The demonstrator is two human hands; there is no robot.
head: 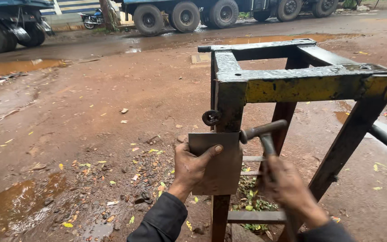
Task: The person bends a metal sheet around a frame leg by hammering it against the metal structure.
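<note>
- Head view: my left hand (192,166) is clamped on a plate (218,162), thumb across its front, pressing it flat against the leg of the stand (292,76).
- My right hand (287,188), blurred, is closed round the handle of a hammer (263,131); its head sits just beside the plate's upper right corner.
- The plate is plain grey metal, roughly rectangular, upright, with no markings.
- The stand is rusty, with worn yellow paint on its top rail, on wet red ground.
</note>
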